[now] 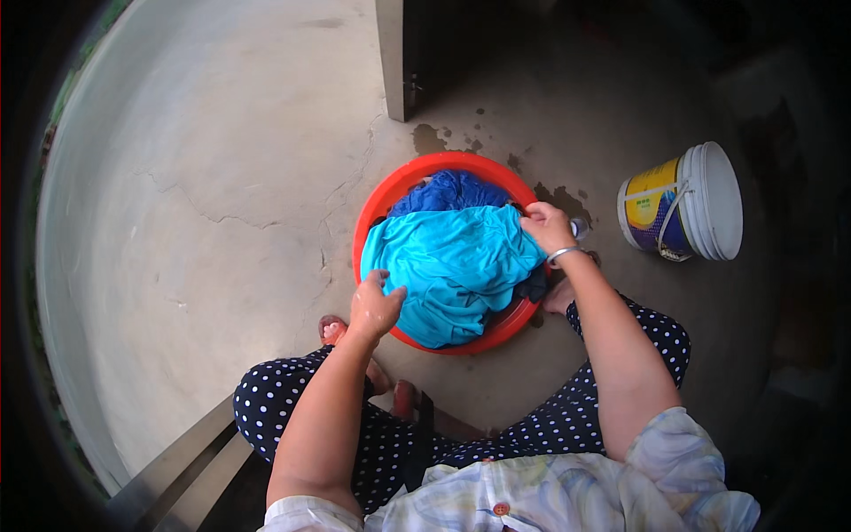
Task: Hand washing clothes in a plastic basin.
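Note:
A red plastic basin stands on the floor between my feet. A wet-looking turquoise cloth garment is spread over its contents, with a blue garment behind it and dark cloth at the right. My left hand is over the basin's left rim, thumb and fingers apart, by the turquoise cloth's edge. My right hand, with a silver bangle at the wrist, has its fingers on the turquoise cloth's upper right edge; the fingertips are partly hidden, and whether they pinch the cloth is unclear.
A white plastic bucket with a yellow and purple label lies tilted to the right. A small clear plastic object is beside my right hand. Water spots mark the concrete floor. A post rises beyond the basin; metal bars are at lower left.

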The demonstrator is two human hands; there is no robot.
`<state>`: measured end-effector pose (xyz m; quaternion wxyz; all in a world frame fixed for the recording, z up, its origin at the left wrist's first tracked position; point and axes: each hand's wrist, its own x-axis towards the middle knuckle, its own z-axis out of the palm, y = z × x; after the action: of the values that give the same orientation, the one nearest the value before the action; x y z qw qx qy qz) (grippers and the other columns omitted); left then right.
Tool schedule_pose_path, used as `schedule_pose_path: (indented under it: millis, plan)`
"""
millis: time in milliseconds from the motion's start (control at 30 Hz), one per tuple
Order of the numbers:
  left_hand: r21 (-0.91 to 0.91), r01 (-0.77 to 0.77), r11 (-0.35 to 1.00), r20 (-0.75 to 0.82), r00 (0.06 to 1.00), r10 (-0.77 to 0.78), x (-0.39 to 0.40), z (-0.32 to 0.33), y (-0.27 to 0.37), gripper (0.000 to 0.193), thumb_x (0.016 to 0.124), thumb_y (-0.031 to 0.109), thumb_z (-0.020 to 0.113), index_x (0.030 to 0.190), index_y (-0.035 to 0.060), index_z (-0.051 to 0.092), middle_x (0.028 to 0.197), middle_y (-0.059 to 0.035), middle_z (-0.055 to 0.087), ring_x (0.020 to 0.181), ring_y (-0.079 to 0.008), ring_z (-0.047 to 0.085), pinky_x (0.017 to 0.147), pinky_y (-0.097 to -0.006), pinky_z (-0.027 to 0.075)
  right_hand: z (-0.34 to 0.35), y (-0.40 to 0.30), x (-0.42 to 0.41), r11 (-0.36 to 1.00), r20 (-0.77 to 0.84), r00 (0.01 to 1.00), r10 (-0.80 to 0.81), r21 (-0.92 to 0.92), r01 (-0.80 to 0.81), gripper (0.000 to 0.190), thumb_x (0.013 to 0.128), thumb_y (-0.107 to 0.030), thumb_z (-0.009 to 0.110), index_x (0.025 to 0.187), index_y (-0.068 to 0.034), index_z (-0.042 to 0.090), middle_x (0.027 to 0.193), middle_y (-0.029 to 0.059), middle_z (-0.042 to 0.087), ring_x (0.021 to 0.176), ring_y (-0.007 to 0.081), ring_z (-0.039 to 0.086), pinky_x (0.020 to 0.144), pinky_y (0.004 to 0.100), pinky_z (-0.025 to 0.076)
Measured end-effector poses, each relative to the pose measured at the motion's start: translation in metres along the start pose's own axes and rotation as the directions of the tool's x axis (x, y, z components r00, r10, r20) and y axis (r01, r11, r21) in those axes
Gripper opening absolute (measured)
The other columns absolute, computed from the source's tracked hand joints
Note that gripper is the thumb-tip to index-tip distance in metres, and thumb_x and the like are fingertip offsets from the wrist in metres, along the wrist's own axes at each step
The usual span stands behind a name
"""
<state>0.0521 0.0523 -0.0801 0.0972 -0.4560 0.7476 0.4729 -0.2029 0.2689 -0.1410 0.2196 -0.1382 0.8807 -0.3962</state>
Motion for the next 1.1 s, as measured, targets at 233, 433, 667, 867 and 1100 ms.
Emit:
schedule_pose_path:
  millis: [233, 433, 667, 867, 1100]
  plan:
    - [0.100, -0.182, 0.978, 0.175, 0.971, 0.163, 0.008, 0.027, -0.008, 0.051, 0.076, 0.025, 0.062, 0.119, 0.0013, 0.048, 0.114, -0.0274, 0.050, 0.110, -0.0383, 0.047, 0.092, -0.0399, 0.039, 0.047, 0.040, -0.001, 0.909, -0.197, 0.975, -0.105, -0.417, 0.014, 0.049, 0.069, -0.028, 0.070, 0.107, -0.001, 0.056, 0.104, 0.0214, 0.058, 0.101, 0.0322, 0.055, 0.089, 0.0384, 0.041]
    - [0.236, -0.453, 0.860, 0.309, 0.874, 0.375, 0.003, 0.059, -0.004, 0.052, 0.072, 0.020, 0.065, 0.119, 0.0069, 0.048, 0.116, -0.0298, 0.045, 0.105, -0.0422, 0.047, 0.089, -0.0452, 0.040, 0.037, 0.035, 0.003, 0.982, 0.152, 0.971, 0.187, 0.000, -0.189, 0.025, 0.072, -0.022, 0.066, 0.083, 0.000, 0.061, 0.086, 0.0148, 0.061, 0.082, 0.0177, 0.058, 0.077, 0.0320, 0.044]
    - [0.201, -0.533, 0.822, 0.322, 0.829, 0.458, 0.007, 0.070, 0.006, 0.004, 0.067, 0.002, 0.056, 0.070, 0.0031, 0.059, 0.068, -0.0197, 0.059, 0.068, -0.0373, 0.059, 0.063, -0.0423, 0.047, -0.025, -0.011, 0.002, 0.329, 0.020, 0.989, 0.148, 0.942, -0.068, 0.017, 0.078, -0.012, 0.053, 0.093, -0.004, 0.054, 0.091, 0.0055, 0.058, 0.087, 0.0185, 0.055, 0.080, 0.0322, 0.044]
    - [0.093, -0.653, 0.752, 0.617, 0.630, 0.471, -0.036, 0.071, -0.006, 0.005, 0.070, 0.006, 0.058, 0.074, 0.0038, 0.058, 0.071, -0.0192, 0.060, 0.072, -0.0368, 0.059, 0.064, -0.0422, 0.047, -0.056, 0.005, -0.016, 0.406, 0.140, 0.986, 0.092, 0.899, -0.166, 0.013, 0.081, -0.012, 0.048, 0.092, -0.006, 0.052, 0.088, 0.0041, 0.057, 0.084, 0.0178, 0.056, 0.081, 0.0331, 0.045]
    - [0.078, -0.617, 0.783, 0.482, 0.711, 0.513, -0.024, 0.067, 0.011, 0.022, 0.073, 0.011, 0.061, 0.093, 0.0019, 0.056, 0.086, -0.0195, 0.059, 0.086, -0.0360, 0.057, 0.074, -0.0413, 0.046, -0.081, -0.058, -0.055, 0.495, 0.241, 0.970, 0.007, 0.842, -0.213, 0.014, 0.082, -0.010, 0.048, 0.094, -0.004, 0.051, 0.091, 0.0053, 0.058, 0.087, 0.0162, 0.055, 0.081, 0.0309, 0.045]
